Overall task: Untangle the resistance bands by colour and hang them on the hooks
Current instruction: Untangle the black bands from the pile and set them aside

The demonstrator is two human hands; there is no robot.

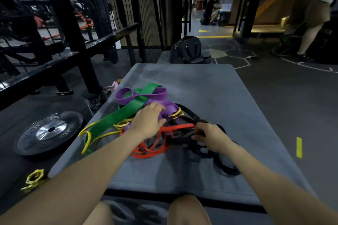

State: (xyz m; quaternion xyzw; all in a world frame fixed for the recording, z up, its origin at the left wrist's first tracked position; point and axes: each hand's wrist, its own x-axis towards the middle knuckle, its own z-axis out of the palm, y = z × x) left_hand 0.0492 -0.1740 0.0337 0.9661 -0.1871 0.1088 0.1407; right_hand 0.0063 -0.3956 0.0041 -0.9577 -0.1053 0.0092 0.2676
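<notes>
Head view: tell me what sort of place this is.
Most likely a gym floor: a weight plate lies left of the grey mat, a black metal rack stands behind it, and tangled resistance bands lie on the mat.

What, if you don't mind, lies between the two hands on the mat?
In the head view, red band loops over black band span between the left hand and right hand.
</notes>
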